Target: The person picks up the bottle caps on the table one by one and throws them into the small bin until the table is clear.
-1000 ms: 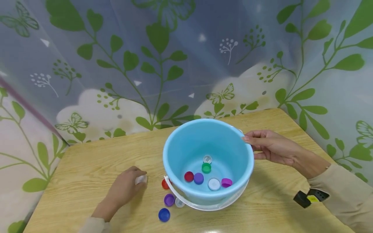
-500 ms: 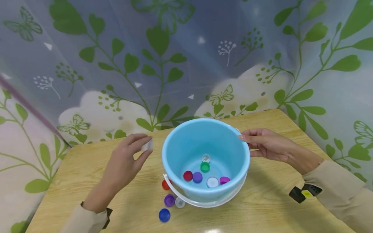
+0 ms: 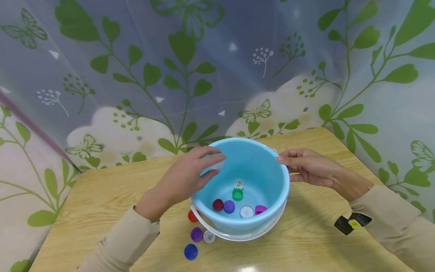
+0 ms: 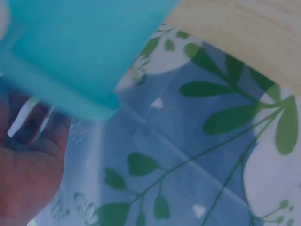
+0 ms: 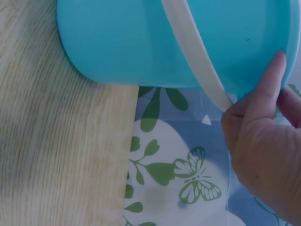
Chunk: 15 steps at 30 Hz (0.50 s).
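Observation:
A light blue bucket stands upright on the table, several bottle caps lying on its floor, among them a green cap, a red cap and a magenta cap. Over the bucket's left rim, my left hand pinches a whitish bottle cap, partly hidden by the fingers. My right hand grips the rim on the right side, thumb on the wall. The right wrist view has that hand at the rim beside the white handle.
Left of the bucket on the wooden table lie a blue cap, a purple cap, a clear cap and an orange-red cap. A leaf-patterned curtain hangs behind the table.
My left hand has lifted the whitish cap from the table and carried it right, over the bucket's rim. The right hand keeps its grip; the bucket has shifted slightly left in view.

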Available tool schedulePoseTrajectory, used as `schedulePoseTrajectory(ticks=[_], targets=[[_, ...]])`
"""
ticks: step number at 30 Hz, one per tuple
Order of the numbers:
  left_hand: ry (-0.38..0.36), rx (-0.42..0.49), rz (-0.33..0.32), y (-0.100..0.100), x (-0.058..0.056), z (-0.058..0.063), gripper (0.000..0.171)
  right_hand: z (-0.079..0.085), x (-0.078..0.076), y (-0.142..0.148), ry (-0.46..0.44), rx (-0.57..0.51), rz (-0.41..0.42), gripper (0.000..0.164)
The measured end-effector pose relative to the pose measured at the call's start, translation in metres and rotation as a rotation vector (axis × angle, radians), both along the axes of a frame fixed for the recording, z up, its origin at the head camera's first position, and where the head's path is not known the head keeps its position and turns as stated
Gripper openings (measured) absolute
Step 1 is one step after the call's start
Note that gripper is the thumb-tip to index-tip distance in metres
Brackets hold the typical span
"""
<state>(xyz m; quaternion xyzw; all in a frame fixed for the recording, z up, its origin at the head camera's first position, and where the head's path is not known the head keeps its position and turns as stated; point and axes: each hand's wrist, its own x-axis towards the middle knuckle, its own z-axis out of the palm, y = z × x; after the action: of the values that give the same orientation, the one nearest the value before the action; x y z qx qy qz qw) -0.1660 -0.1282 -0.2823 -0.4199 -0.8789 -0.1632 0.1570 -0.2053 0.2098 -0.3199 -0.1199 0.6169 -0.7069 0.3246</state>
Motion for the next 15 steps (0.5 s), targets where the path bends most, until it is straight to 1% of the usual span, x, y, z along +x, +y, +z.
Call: schedulePoseTrajectory(ticks=[3, 6, 11, 15], targets=[[-0.098, -0.052, 0.002, 0.001, -0.005, -0.008, 0.037, -0.001, 0.001, -0.001, -0.006, -0.01, 0.005, 0.019], [-0.148, -0.068, 0.001, 0.0, -0.007, -0.013, 0.035, -0.001, 0.0, -0.003, -0.002, -0.015, 0.01, 0.019], [-0.168, -0.092, 0.007, 0.005, -0.008, -0.013, 0.034, 0.0, 0.0, -0.001, -0.011, -0.027, 0.006, 0.019], [-0.2, -0.101, 0.029, 0.008, -0.009, -0.014, 0.034, -0.001, 0.0, 0.001, -0.023, -0.051, 0.015, 0.018]])
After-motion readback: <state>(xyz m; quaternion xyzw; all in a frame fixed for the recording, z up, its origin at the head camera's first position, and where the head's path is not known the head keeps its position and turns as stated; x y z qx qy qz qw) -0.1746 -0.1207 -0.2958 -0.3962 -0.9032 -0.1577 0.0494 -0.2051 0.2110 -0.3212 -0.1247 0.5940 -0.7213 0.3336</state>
